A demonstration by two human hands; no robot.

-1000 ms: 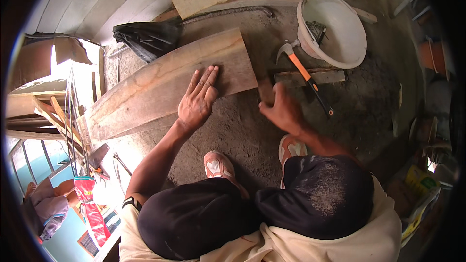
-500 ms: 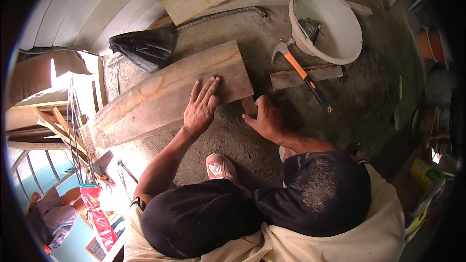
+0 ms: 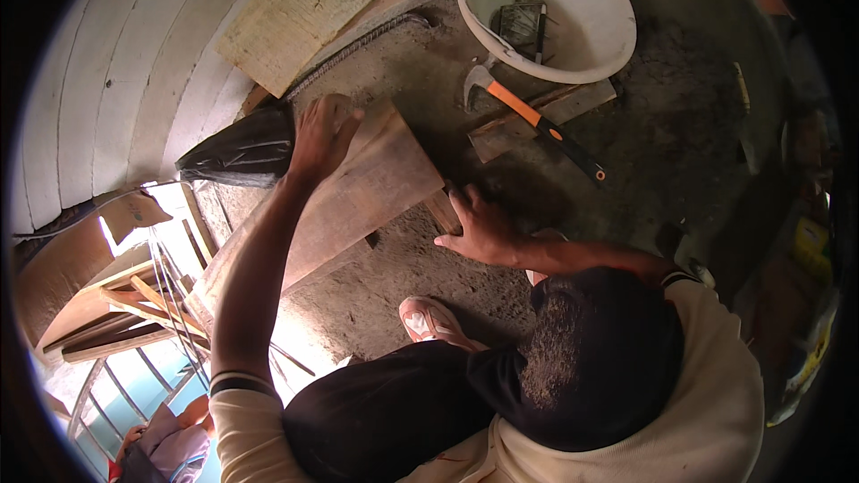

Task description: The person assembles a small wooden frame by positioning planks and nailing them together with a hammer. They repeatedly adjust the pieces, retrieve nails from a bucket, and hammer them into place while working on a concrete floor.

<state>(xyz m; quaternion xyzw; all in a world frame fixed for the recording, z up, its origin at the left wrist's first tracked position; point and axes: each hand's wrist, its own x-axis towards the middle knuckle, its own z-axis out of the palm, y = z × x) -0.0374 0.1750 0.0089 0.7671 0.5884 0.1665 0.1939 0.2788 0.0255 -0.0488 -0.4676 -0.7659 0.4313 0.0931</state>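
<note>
A wide wooden plank (image 3: 380,170) lies slantwise before me, raised at its right end over a small wood piece (image 3: 440,212). My left hand (image 3: 322,136) is at the plank's far edge, fingers bent over it and thumb on the upper side; the fingertips are partly hidden. Just left of that hand is a black plastic bag (image 3: 240,148). Below the plank's right corner, my right hand (image 3: 488,225) has thumb and fingers on either side of the small wood piece. A claw hammer (image 3: 528,114) with an orange and black handle rests across a short board (image 3: 582,107).
At the back stands a white basin (image 3: 595,31) with a dark bundle, perhaps nails, inside. A pale board (image 3: 313,9) and a ribbed metal bar (image 3: 358,45) lie along the plank wall (image 3: 125,80). Scrap wood (image 3: 116,331) is piled at the left.
My left hand has moved from the middle of the plank to its far edge. My right hand's fingers have loosened beside the small wood piece. The view has shifted, and the plank appears turned.
</note>
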